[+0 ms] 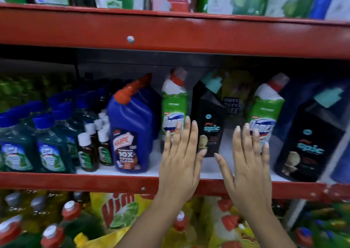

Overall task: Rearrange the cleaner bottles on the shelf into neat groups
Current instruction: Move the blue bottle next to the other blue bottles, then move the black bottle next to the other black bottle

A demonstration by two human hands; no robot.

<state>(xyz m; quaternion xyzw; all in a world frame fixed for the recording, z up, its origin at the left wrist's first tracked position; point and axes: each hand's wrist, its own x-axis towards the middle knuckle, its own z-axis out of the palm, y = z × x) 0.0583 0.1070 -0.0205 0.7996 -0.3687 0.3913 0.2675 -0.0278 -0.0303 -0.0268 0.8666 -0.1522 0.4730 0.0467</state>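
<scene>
On the middle shelf (117,179) stand, from left to right, a blue Harpic bottle (130,132), a green-and-white Domex bottle (173,100), a black Spic bottle (207,115), a second Domex bottle (265,107) and a larger black Spic bottle (312,137). My left hand (180,153) is flat, fingers apart, in front of the first Domex and the small Spic. My right hand (248,156) is also flat and empty, in front of the gap and the second Domex. I cannot tell whether either hand touches a bottle.
Several blue-capped green bottles (51,149) and small brown white-capped bottles (88,149) fill the shelf's left. A yellow pouch (234,92) stands behind the Spic. The red upper shelf beam (170,33) hangs low overhead. Dish-wash bottles and a yellow Vim pack (121,211) sit below.
</scene>
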